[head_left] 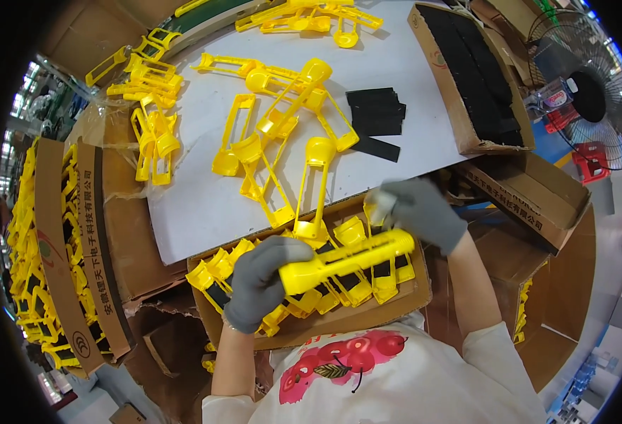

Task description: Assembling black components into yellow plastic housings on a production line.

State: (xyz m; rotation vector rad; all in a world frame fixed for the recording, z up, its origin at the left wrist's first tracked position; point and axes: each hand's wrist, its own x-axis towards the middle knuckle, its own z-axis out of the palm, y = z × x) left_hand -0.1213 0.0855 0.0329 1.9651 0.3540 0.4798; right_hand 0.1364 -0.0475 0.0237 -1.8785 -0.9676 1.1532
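Observation:
My left hand [261, 279], in a grey glove, is closed round one end of a long yellow plastic frame [346, 261]. The frame is held slightly tilted above an open cardboard box [325, 335]. My right hand [420, 212], also gloved in grey, is just beyond the frame's right end, apart from it. Its fingers are curled together and a little blurred; what they hold, if anything, I cannot make out. Inside the box, yellow frames with black strips in them [353, 286] lie in rows, partly covered by the held frame.
Loose yellow frames [276, 116] are scattered over the white tabletop [191, 205]. Black strips [376, 112] lie there in a small stack. A carton of black strips [477, 78] stands at the back right, near a fan [587, 92]. Boxes of yellow frames [32, 261] stand left.

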